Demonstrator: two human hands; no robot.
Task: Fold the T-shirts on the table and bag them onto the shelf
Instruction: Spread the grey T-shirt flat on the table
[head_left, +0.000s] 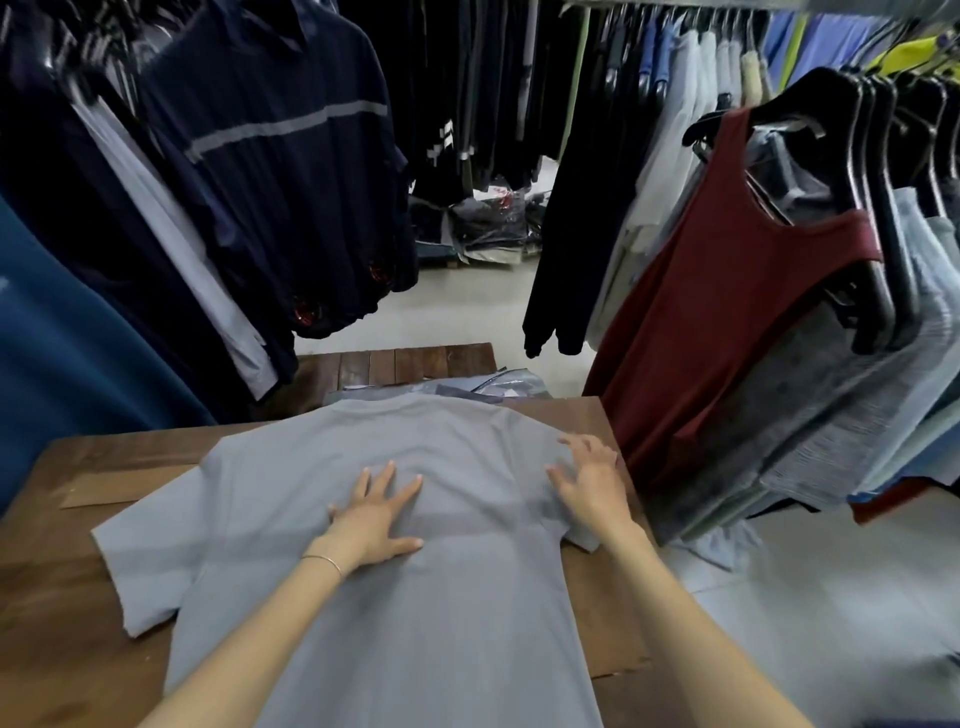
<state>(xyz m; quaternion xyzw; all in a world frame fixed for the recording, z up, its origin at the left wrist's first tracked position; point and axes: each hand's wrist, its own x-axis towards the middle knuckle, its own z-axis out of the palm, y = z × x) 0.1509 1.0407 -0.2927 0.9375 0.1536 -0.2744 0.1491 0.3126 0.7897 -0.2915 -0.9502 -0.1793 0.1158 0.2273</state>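
A pale grey-blue T-shirt (322, 582) lies spread flat and face down on the brown wooden table (57, 613), collar at the far side, left sleeve stretched out. My left hand (376, 519) presses flat on the middle of its back, fingers apart. Over the right shoulder and sleeve, near the table's right edge, my right hand (589, 480) rests with fingers spread. Neither hand grips the cloth. Behind the collar lie clear plastic bags (498, 387) with folded garments.
Dark jackets (270, 171) hang close on the left. A rack on the right holds a maroon tank top (727, 312) and grey shirts beside the table corner. A cardboard sheet (119, 486) lies under the shirt. Bagged stock (488, 228) sits on the floor beyond.
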